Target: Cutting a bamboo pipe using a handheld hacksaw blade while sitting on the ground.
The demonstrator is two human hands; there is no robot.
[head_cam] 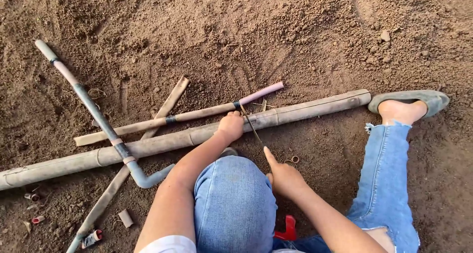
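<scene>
Denim knee, left hand gripping long bamboo pole, right hand holding thin blade

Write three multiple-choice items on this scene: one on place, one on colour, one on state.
1. Where does the left hand rest?
A. on the long bamboo pole
B. on the shoe
C. on the knee

2. What colour is the tip of the thin cane?
A. green
B. pink
C. black

3. How does the long bamboo pole lie?
A. upright
B. flat on the soil
C. lifted clear

Answers: 1 A, the fist sits on the pole. 2 B, its end is pale pink. 3 B, its whole length rests on dirt.
</scene>
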